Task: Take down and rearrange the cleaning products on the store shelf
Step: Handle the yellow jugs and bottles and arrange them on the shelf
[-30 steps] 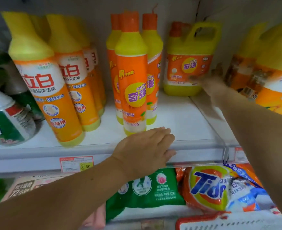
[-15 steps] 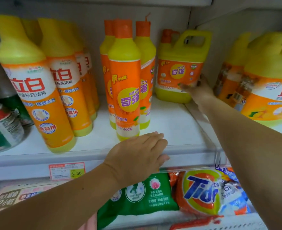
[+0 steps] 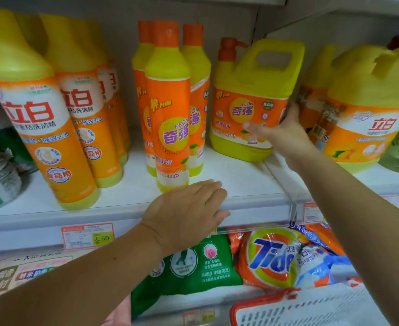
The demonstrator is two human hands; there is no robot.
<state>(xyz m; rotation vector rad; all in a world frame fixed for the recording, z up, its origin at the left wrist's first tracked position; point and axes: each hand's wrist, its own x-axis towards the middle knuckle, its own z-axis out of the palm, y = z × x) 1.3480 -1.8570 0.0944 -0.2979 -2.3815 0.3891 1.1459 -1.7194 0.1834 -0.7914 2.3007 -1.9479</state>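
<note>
- The right hand (image 3: 285, 135) grips the yellow pump jug (image 3: 248, 100) at its lower right corner, with the thumb across the front label and the fingers wrapped round the side, out of sight
- The left hand (image 3: 186, 215) lies flat on the front lip of the shelf (image 3: 240, 182), fingers straight and holding nothing, just in front of the slim orange-capped bottles (image 3: 170, 109)
- The jug sits at the back right of this bay, close beside the slim bottles; I cannot tell whether its base has left the shelf
- The step looks like drawing the jug forward. A one-handed side grip may twist on a full jug, so slide it low along the shelf, then move to the moulded handle or put the free hand under its base, keeping clear of the tippy slim bottles
- Every container is opaque and capped, so fill levels are hidden: tall yellow-necked bottles (image 3: 38, 118) to the left, bigger jugs (image 3: 367, 109) in the next bay
- Below lie a Tide bag (image 3: 271, 257) and a green bag (image 3: 201, 267), both sealed; I cannot tell what the white basket (image 3: 311, 309) holds
</note>
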